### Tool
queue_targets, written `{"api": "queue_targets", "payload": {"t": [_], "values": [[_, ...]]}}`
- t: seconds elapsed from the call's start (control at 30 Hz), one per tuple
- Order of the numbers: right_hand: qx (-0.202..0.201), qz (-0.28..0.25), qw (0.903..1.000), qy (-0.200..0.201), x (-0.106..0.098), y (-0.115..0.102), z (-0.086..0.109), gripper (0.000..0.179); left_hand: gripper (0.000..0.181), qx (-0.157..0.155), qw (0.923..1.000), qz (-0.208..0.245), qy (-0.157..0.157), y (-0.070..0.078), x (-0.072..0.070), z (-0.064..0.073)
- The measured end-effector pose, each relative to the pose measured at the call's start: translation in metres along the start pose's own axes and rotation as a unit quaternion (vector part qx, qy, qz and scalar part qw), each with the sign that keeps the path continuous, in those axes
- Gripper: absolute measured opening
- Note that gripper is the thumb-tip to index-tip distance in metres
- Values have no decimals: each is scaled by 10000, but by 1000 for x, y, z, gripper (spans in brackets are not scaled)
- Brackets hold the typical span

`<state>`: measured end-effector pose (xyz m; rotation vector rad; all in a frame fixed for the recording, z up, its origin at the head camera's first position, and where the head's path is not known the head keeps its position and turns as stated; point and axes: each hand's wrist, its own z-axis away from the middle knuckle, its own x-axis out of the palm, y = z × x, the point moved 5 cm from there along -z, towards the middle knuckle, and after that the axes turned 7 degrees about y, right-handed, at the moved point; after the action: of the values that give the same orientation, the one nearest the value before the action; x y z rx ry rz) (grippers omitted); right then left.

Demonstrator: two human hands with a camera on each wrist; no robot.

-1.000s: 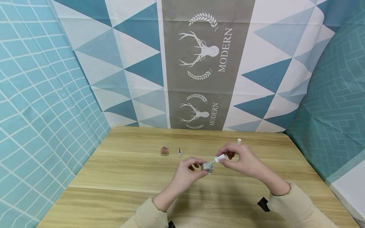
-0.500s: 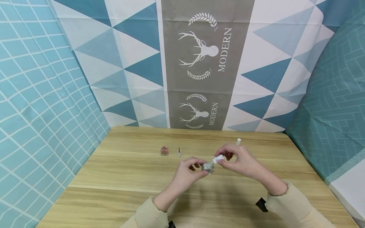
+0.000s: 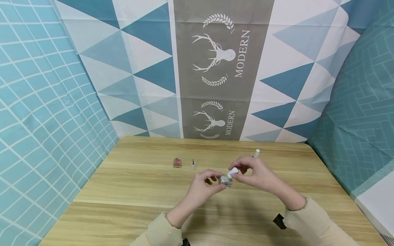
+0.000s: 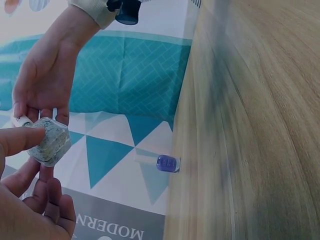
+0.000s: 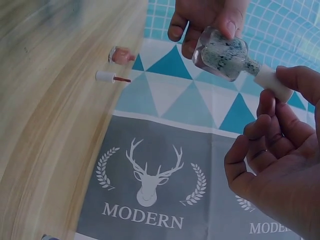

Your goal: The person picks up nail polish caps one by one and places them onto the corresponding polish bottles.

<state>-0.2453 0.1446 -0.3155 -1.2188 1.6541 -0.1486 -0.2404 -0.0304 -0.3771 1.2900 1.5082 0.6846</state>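
Observation:
My left hand (image 3: 201,186) pinches a clear nail polish bottle (image 5: 220,55) with black-speckled pale polish between thumb and fingers, held above the table and tilted. In the right wrist view its neck points toward my right hand (image 3: 260,172). That hand pinches the bottle's white cap (image 5: 273,84) by thumb and fingertips. The cap meets the end of the neck, with part of the neck showing; whether it is fully seated I cannot tell. No brush is visible under this cap.
At the back left of the wooden table (image 3: 138,191) stand an uncapped pink-brown nail polish bottle (image 3: 177,163) and its white brush cap (image 3: 193,165), brush upward. Behind my right hand is a purple nail polish bottle (image 4: 167,163) with a white cap (image 3: 257,153). Patterned cloth (image 3: 147,68) hangs behind.
My right hand has moved left and slightly down, carrying the white cap from a gap with its brush showing up to the speckled bottle's neck. My left hand stays nearly still.

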Motion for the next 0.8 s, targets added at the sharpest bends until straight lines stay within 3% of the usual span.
{"api": "queue_targets", "payload": {"t": [0.27, 0.63, 0.8], "values": [[93, -253, 9996, -30, 4, 3, -1, 17, 27, -82, 9999, 128, -39, 0, 2, 0], [542, -550, 9969, -147, 8, 11, -3, 21, 29, -397, 9987, 276, -166, 0, 5, -3], [554, -698, 9959, -174, 9, 14, -4, 20, 28, -542, 9975, 408, -192, 8, 4, -1]]}}
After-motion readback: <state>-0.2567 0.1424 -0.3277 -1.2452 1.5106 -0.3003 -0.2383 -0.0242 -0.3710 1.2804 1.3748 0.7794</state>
